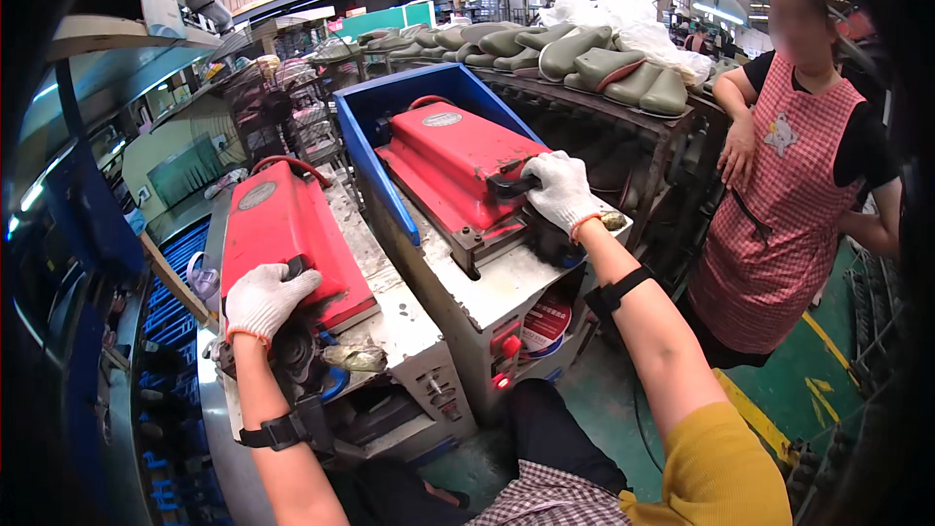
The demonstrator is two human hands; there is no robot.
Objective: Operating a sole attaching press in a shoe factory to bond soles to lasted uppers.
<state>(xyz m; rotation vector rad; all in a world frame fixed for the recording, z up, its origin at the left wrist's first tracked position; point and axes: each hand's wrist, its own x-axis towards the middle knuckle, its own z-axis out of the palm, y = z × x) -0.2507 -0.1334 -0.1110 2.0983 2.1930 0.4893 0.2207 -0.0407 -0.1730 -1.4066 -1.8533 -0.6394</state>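
Observation:
My left hand (265, 302), in a white knit glove, is closed round the dark handle (295, 267) at the near end of the left red machine cover (278, 224). The right red machine cover (453, 151) lies inside a blue guard (356, 132). At its near corner my right hand (565, 193), gloved too, grips a black handle (505, 185). Both covers are down on their pale machine bases. Whatever lies under them is hidden. A crumpled, greenish wrapped piece (355, 358) rests on the left base's front edge, close to my left wrist.
A person in a red checked apron (755, 205) stands at the right. Olive-green clogs (575, 54) are heaped on a rack behind the machines. A red-lit button (502, 381) sits on the right base's front. Blue racks (180, 273) stand at the left.

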